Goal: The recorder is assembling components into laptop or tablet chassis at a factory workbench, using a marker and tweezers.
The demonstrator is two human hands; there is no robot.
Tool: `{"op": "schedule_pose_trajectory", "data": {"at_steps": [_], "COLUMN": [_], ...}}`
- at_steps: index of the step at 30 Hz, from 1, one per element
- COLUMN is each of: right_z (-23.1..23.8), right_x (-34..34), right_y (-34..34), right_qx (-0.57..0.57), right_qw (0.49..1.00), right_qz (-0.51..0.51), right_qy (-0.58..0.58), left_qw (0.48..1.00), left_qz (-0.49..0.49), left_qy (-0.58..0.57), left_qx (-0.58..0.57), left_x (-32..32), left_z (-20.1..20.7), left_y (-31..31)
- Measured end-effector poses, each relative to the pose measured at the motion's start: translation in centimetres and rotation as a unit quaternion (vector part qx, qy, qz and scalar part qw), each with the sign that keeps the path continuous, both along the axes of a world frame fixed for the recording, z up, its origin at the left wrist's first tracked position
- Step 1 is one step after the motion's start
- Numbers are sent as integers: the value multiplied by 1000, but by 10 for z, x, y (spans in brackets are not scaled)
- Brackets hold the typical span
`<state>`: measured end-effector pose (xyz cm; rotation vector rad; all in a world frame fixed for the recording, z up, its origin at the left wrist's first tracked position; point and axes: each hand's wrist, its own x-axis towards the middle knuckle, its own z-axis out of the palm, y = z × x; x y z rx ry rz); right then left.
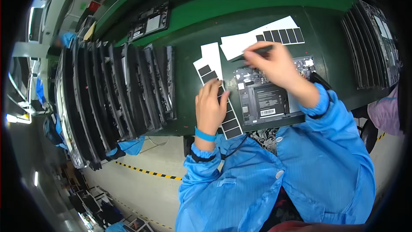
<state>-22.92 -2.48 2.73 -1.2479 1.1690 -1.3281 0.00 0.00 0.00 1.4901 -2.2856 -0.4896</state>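
Observation:
My left hand (210, 107) lies with its fingers apart on a white strip of black rectangular stickers (230, 125), left of an opened laptop base (249, 96). The laptop base shows a circuit board and a black battery (268, 99). Above its far edge, my right hand (277, 66) is closed in a pinch around a dark slender tool (239, 59), slightly blurred. The tool's exact kind is unclear. Just beyond this hand rests a second strip of black stickers (285, 36), partly over white sheets (236, 45).
Several laptop bases (124, 90) stand on edge in a row at the left. Another such row (365, 45) stands at the right. One more opened base (150, 21) lies at the far left of the green table (193, 30). A dark cable (235, 148) hangs near my left sleeve.

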Motion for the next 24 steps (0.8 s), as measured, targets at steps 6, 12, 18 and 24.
{"op": "schedule_pose_trajectory", "data": {"at_steps": [6,12,18,24], "right_z": [-20,-27,-30,-34], "right_x": [69,76,81,80], "right_y": [-41,-39,-41,-37], "right_qx": [9,1,-4,-1], "right_qw": [988,981,980,986], "right_qz": [-18,-44,-49,-80], "right_qy": [155,187,195,147], "left_qw": [994,991,991,988], "left_qz": [63,67,72,78], "left_qy": [-14,-65,-68,-88], "left_qx": [-89,-91,-92,-99], "left_x": [9,12,11,7], "left_z": [-22,-29,-29,-26], "left_y": [-33,-32,-32,-32]}}
